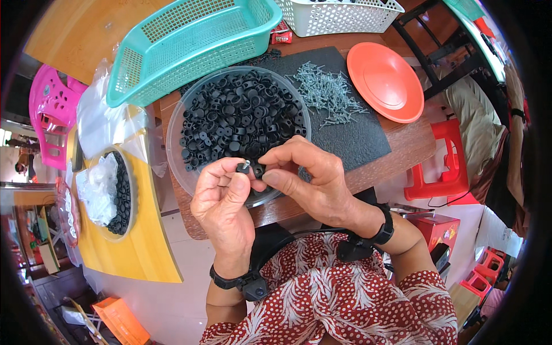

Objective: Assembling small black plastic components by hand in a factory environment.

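Close together over the near rim of a clear round tub (172,150), my two hands each pinch a small black plastic part. My left hand (225,201) grips one black piece (242,168) with a silvery screw (246,164) standing out of it. Between thumb and forefinger, my right hand (307,181) has another black piece (258,170), right beside the first; whether the two touch I cannot tell. Loose black plastic parts (241,112) fill the tub. A heap of silvery screws (328,95) lies on a dark mat (362,138) to the right.
Behind the tub stands a green plastic basket (190,66), with a white basket (339,17) further right. An orange-red plate (385,80) rests at the table's right. On a yellow board (144,230) at left sits another tub of black parts (122,201). A red stool (443,167) stands at right.
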Tool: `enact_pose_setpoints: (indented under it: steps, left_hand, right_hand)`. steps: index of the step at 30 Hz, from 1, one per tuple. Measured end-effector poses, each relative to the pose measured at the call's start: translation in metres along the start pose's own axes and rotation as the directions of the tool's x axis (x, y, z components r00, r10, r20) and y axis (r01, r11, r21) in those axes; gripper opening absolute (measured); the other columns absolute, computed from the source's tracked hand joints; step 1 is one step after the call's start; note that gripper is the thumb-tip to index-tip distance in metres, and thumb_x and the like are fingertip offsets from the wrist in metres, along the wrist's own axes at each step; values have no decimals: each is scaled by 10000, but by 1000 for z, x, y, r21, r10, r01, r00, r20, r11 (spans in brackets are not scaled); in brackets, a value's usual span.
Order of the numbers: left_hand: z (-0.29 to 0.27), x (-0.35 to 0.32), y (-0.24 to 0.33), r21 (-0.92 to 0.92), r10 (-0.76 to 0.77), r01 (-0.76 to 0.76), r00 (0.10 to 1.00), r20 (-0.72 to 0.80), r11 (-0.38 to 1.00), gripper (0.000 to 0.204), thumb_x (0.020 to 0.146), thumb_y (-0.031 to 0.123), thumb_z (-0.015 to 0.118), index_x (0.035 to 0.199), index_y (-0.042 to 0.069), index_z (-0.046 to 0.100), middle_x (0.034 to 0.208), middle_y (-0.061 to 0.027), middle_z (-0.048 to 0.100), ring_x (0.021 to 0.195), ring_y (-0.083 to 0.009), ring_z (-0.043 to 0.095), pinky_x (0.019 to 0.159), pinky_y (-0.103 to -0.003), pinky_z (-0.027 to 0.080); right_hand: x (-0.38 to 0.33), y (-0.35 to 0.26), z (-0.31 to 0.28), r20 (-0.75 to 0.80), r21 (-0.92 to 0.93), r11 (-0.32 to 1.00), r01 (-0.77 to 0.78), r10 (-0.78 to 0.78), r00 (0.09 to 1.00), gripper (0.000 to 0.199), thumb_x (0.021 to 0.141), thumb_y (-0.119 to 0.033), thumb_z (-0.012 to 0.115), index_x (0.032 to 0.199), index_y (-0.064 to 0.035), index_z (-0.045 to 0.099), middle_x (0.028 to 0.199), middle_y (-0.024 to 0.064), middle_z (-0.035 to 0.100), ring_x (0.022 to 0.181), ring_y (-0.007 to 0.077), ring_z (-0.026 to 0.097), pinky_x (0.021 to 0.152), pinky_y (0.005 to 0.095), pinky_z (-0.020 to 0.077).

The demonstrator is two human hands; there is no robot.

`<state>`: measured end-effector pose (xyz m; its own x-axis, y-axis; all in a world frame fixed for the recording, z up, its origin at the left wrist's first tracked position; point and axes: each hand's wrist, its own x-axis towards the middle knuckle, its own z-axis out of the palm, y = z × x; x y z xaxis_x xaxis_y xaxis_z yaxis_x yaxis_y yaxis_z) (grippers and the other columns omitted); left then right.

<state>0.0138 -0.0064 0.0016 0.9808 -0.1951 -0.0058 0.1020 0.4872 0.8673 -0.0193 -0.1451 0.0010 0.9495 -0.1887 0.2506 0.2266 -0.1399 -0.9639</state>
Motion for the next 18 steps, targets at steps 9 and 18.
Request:
enact_pose_setpoints:
  steps: [9,18]
  left_hand:
    - [-4,-2,0,-139,-59,69,995,76,988,201,846,91,633,978,-39,554,867,-105,615,782,-154,569,730,-266,447]
    - [-6,-5,-1,-134,-70,81,994,86,988,204,851,102,630,977,-39,553,858,-108,614,764,-154,569,715,-269,450]
  right_hand:
    - [-2,-2,2,-11,-32,992,125,-126,992,213,711,-14,697,910,-32,622,721,48,570,653,172,499,550,281,410]
    - [-2,-1,-2,3,-107,968,227,-228,974,182,707,-14,697,875,-30,630,707,49,569,644,180,497,577,297,395]
